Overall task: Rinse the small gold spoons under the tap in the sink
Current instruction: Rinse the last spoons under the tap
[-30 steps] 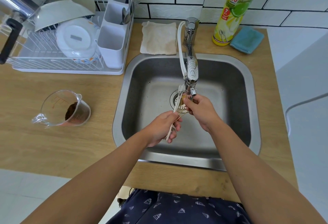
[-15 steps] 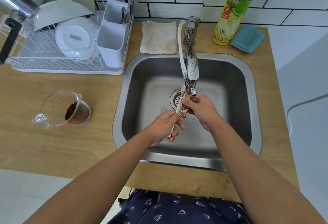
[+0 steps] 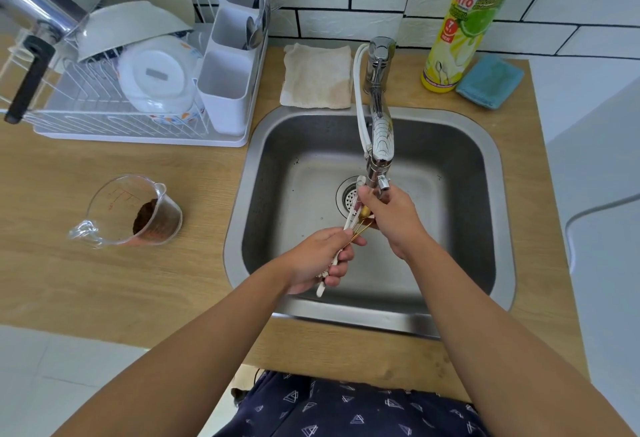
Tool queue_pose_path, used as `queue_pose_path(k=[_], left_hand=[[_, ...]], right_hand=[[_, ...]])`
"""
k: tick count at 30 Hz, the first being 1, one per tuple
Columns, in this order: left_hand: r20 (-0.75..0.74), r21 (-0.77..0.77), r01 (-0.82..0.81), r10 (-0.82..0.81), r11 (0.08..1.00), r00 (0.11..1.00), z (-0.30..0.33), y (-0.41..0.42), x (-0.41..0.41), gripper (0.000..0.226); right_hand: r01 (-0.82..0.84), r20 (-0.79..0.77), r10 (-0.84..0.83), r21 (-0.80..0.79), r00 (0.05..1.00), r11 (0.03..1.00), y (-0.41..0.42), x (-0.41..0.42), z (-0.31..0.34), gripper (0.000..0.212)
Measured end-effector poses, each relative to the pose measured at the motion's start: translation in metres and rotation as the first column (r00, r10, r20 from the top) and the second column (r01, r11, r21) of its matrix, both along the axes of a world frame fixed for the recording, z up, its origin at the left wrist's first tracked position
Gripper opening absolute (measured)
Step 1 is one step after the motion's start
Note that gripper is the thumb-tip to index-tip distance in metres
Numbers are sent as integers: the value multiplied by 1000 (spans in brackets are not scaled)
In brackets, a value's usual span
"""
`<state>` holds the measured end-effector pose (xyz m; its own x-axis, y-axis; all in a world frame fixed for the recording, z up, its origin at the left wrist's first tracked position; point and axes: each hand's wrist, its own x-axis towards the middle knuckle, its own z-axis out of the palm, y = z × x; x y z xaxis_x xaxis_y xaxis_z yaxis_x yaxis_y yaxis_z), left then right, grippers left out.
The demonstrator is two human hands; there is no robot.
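Over the steel sink (image 3: 498, 173), both hands work under the tap (image 3: 381, 139). My left hand (image 3: 318, 260) grips the handles of a bundle: thin gold spoons (image 3: 362, 220) together with a white utensil (image 3: 353, 215) whose handle end pokes out below the fist. My right hand (image 3: 391, 215) pinches the bowl end of the gold spoons just beneath the tap's nozzle. Most of the spoon bowls are hidden by my right fingers. Running water cannot be made out.
A dish rack (image 3: 121, 114) with bowls, a cutlery caddy and a pot stands at the back left. A clear measuring cup (image 3: 131, 211) with brown residue sits left of the sink. A beige cloth (image 3: 317, 76), a detergent bottle (image 3: 464, 21) and a blue sponge (image 3: 490, 82) line the back.
My right hand has shifted slightly along the spoon bowls under the nozzle, and my left hand has turned the bundle a little. Both stay over the drain.
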<state>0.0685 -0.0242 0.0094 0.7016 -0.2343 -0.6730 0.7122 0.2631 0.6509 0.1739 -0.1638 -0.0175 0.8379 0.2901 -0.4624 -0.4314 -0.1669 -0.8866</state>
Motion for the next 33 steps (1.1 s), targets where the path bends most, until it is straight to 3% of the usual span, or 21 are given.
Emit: queue_pose_path(k=[4,7,10,13,16,18,20,23,26,30,33], left_hand=[[1,20,-28,28,999,1000,-1,-1,4,37],[-5,28,-33,33,999,999,-3,1,5,38],[-10,37,6,-6,999,1000,-3,3,5,37],[-1,33,36,-36,999,999,-3,5,4,36],[4,50,11,-11,999,1000,-5,6,7,38],[3,34,-43,43,998,999,-8,7,10,37],[-1,6,-95,95,995,995,-10,6,16,37],[0,-10,-95,95,995,995,-11,5,32,38],[18,-31,-32,32,999,999,-8,5,47,36],[106,131,169,-184,977,977,0,1,67,31],[135,228,277,-312,934,941,5,0,83,29]], right_hand=[[35,-87,-30,56,996,998,2,2,3,23],[-16,-41,21,110,999,994,2,5,6,12],[5,5,-5,52,1000,999,3,9,7,11],[83,-84,-79,49,993,995,5,12,10,21],[55,-234,-18,152,972,987,-2,14,11,35],[22,-296,47,226,954,974,-10,13,10,23],[-18,-298,77,197,952,980,-16,12,7,9],[-65,-253,111,185,961,981,-17,15,10,12],[-7,-201,55,232,978,973,-14,25,21,28],[180,-185,-118,369,976,912,-22,35,26,21],[227,-226,-131,473,965,852,-29,31,26,11]])
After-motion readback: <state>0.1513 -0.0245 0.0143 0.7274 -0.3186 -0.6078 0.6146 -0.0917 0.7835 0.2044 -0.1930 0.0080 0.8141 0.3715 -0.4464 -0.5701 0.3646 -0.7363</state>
